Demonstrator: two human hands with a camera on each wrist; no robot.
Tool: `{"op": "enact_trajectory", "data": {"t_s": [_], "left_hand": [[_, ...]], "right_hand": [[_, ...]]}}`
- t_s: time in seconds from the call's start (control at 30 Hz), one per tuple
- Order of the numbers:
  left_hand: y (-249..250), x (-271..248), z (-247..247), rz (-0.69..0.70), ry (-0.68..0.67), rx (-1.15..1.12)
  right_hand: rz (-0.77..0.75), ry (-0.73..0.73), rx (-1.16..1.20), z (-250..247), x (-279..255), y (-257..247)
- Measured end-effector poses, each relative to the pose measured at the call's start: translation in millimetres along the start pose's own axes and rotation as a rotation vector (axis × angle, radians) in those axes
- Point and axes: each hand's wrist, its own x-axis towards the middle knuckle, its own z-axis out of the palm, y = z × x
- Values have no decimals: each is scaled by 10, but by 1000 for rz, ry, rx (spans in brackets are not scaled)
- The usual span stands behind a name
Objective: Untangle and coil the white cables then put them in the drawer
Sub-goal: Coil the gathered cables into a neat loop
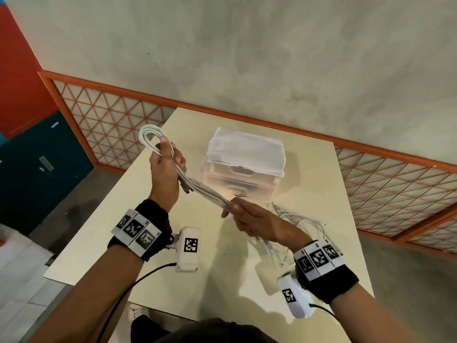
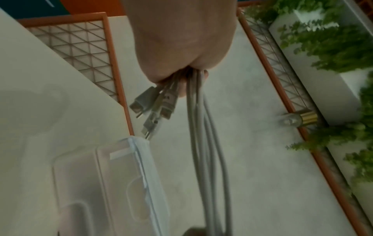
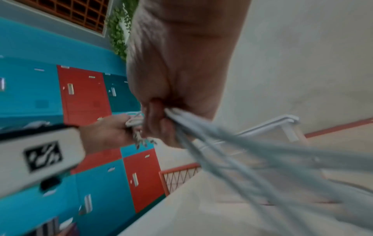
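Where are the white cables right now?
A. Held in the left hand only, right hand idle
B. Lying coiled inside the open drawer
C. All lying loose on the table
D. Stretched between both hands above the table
D: the left hand grips the looped end of the cables and the right hand holds them lower down, above the table; the drawer is closed.

— What's worn on the arms?
— A black band on each wrist (image 1: 148, 231), with white tags printed in black square codes. A white camera box (image 1: 189, 248) with its own code and a dark cable (image 1: 118, 300) hangs under each.
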Motion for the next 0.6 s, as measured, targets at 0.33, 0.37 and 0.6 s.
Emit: {"op": "enact_trajectory", "data": {"t_s": [0.33,0.37,0.6], "left_hand": [[42,-178,176,-32,-395,238],[71,-176,199,-21,-403,237],[166,-154,218,29,-444,257]], "right_hand": [[67,-75,-543,-566,32,-418],[96,-89,-482,-579,20,-462],[47,24,-361,-341,64,-330]]}}
